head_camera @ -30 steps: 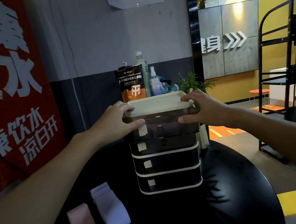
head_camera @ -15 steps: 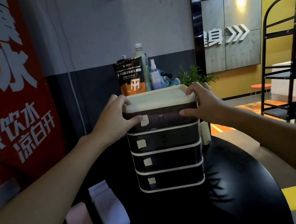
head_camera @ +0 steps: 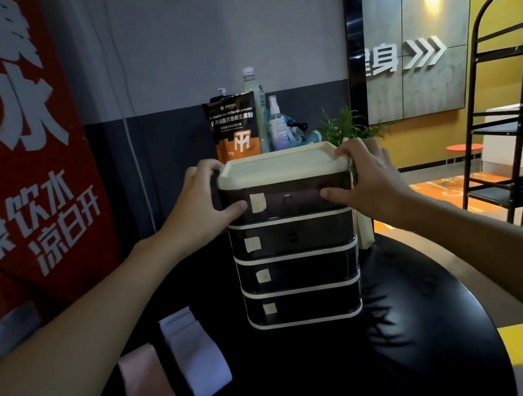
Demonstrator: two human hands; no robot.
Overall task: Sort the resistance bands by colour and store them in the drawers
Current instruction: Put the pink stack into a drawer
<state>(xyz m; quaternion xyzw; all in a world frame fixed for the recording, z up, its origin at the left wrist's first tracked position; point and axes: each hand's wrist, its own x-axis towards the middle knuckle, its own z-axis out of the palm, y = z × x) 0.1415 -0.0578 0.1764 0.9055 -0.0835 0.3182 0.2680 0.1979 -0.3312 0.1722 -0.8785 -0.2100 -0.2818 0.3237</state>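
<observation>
Left hand (head_camera: 207, 206) and right hand (head_camera: 371, 181) grip the drawer unit (head_camera: 297, 267) at its top corners, apparently positioning it. Pink band (head_camera: 150, 394), pale band (head_camera: 197, 356) front-left, unsorted. Next: release, open a drawer.

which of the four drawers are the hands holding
The top drawer, right under the cream lid. The left hand and right hand grip its two sides, thumbs on its front; the three drawers below are untouched.
</observation>
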